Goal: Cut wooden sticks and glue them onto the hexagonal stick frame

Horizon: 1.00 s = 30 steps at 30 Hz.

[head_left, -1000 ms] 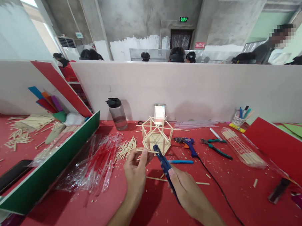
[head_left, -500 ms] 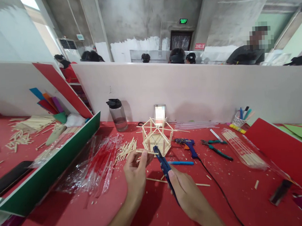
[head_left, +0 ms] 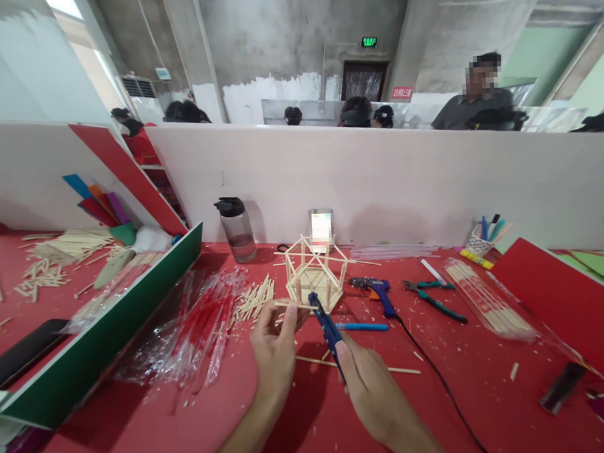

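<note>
My left hand [head_left: 274,341] pinches a thin wooden stick [head_left: 306,308] between thumb and fingers. The stick's right end meets the jaws of blue-handled pliers [head_left: 329,333], around which my right hand [head_left: 376,387] is closed. Just beyond the jaws stands a small open frame of wooden sticks [head_left: 343,273] on a wooden base [head_left: 318,284]. Under the pliers, a longer stick [head_left: 404,370] lies on the red table [head_left: 311,426], partly hidden by my right hand.
A blue glue gun [head_left: 382,298], green-handled pliers [head_left: 438,302] and a blue pen [head_left: 362,327] lie to the right. Cut sticks [head_left: 258,298], plastic wrappers [head_left: 191,331] and a bottle [head_left: 237,233] are left. A lit screen [head_left: 321,229] stands behind the frame.
The pliers' handles have drawn closer together in my right hand. My left hand stays nearly in place with the stick. A person beyond the partition has moved left.
</note>
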{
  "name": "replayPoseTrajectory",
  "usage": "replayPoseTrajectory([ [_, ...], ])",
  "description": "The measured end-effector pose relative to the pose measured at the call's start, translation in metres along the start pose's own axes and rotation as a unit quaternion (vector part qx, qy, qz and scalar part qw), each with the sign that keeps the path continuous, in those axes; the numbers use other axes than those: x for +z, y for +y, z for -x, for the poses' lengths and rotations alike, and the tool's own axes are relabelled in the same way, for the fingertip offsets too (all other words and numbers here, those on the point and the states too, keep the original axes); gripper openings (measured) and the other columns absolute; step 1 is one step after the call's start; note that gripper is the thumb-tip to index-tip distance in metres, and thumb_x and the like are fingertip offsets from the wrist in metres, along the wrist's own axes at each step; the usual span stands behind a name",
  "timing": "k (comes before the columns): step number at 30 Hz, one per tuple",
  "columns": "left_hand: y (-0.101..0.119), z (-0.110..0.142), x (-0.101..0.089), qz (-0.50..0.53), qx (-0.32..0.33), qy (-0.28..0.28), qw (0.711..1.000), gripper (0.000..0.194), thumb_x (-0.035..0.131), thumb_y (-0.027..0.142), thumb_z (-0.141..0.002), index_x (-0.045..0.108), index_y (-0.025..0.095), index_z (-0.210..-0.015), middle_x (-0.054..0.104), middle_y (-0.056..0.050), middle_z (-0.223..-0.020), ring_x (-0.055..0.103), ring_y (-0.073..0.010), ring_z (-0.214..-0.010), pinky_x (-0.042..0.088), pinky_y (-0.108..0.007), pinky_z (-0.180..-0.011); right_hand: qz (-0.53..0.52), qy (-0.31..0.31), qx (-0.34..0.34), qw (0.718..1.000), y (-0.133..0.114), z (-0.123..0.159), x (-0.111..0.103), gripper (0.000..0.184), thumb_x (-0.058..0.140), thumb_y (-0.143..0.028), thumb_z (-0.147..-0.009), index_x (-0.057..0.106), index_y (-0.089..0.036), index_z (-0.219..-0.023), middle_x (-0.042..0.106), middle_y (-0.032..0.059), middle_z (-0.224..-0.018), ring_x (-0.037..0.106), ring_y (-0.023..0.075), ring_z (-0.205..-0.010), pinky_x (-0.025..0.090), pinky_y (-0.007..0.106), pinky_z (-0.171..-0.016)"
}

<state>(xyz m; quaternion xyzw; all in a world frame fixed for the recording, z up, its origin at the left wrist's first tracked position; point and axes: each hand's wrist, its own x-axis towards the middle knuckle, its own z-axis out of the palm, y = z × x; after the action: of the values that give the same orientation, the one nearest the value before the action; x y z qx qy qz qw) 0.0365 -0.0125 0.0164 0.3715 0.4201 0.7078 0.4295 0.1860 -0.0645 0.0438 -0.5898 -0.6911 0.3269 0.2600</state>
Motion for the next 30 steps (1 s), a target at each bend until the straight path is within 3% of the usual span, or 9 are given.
replayPoseTrajectory([
  [7, 0.002, 0.002, 0.003, 0.001, -0.005, 0.012, 1.0, 0.027, 0.075, 0.042, -0.081, 0.065, 0.017, -0.082, 0.068, 0.0, -0.078, 0.071, -0.0161, -0.073, 0.062, -0.031, -0.077, -0.027, 0.054, -0.018, 0.998, 0.012, 0.002, 0.013, 0.061, 0.016, -0.056, -0.103, 0.064, -0.02, -0.095, 0.07, 0.0078, -0.081, 0.065, 0.0225, -0.082, 0.043, 0.029, -0.075],
  [11, 0.002, 0.003, 0.005, 0.024, -0.023, 0.007, 0.999, 0.028, 0.076, 0.042, -0.08, 0.064, 0.017, -0.082, 0.069, 0.0, -0.08, 0.071, -0.0164, -0.073, 0.062, -0.03, -0.074, -0.031, 0.061, -0.024, 0.997, 0.014, 0.0, 0.012, 0.064, 0.015, -0.056, -0.103, 0.066, -0.019, -0.093, 0.071, 0.0084, -0.079, 0.066, 0.0228, -0.081, 0.045, 0.029, -0.074],
  [15, -0.003, 0.002, 0.005, 0.062, -0.042, 0.007, 0.997, 0.029, 0.077, 0.042, -0.079, 0.061, 0.017, -0.081, 0.067, 0.001, -0.076, 0.071, -0.0169, -0.073, 0.062, -0.03, -0.073, 0.021, 0.068, -0.013, 0.997, 0.025, 0.003, -0.01, 0.06, 0.019, -0.054, -0.103, 0.068, -0.02, -0.096, 0.075, 0.01, -0.087, 0.069, 0.0244, -0.085, 0.046, 0.031, -0.074],
  [19, -0.003, 0.001, 0.005, 0.068, -0.044, 0.01, 0.997, 0.032, 0.077, 0.04, -0.078, 0.059, 0.021, -0.095, 0.068, 0.002, -0.08, 0.072, -0.0172, -0.075, 0.061, -0.03, -0.072, 0.11, 0.076, 0.015, 0.991, 0.053, 0.011, -0.051, 0.053, 0.025, -0.053, -0.102, 0.066, -0.021, -0.114, 0.076, 0.0112, -0.101, 0.072, 0.0261, -0.091, 0.049, 0.031, -0.075],
  [21, -0.002, 0.001, 0.005, 0.063, -0.051, 0.006, 0.997, 0.035, 0.078, 0.039, -0.077, 0.057, 0.022, -0.1, 0.07, 0.002, -0.081, 0.073, -0.0173, -0.074, 0.061, -0.03, -0.071, 0.178, 0.085, 0.07, 0.978, 0.071, 0.013, -0.073, 0.051, 0.026, -0.052, -0.101, 0.062, -0.02, -0.119, 0.075, 0.0138, -0.104, 0.072, 0.0283, -0.092, 0.05, 0.033, -0.071],
  [25, -0.004, 0.003, 0.005, 0.054, -0.063, -0.021, 0.996, 0.034, 0.078, 0.04, -0.077, 0.058, 0.021, -0.096, 0.071, 0.001, -0.077, 0.073, -0.0187, -0.074, 0.061, -0.031, -0.072, 0.314, 0.124, 0.193, 0.921, 0.102, 0.007, -0.104, 0.048, 0.025, -0.046, -0.102, 0.059, -0.014, -0.114, 0.071, 0.0197, -0.109, 0.07, 0.035, -0.1, 0.051, 0.041, -0.073],
  [30, -0.01, 0.002, 0.002, 0.004, -0.052, -0.078, 0.996, 0.033, 0.068, 0.05, -0.085, 0.068, 0.018, -0.092, 0.075, -0.007, -0.086, 0.073, -0.0213, -0.08, 0.06, -0.033, -0.078, 0.442, 0.123, 0.235, 0.857, 0.122, -0.004, -0.113, 0.042, 0.037, -0.038, -0.101, 0.06, -0.004, -0.111, 0.066, 0.0242, -0.109, 0.064, 0.0386, -0.107, 0.05, 0.046, -0.083],
])
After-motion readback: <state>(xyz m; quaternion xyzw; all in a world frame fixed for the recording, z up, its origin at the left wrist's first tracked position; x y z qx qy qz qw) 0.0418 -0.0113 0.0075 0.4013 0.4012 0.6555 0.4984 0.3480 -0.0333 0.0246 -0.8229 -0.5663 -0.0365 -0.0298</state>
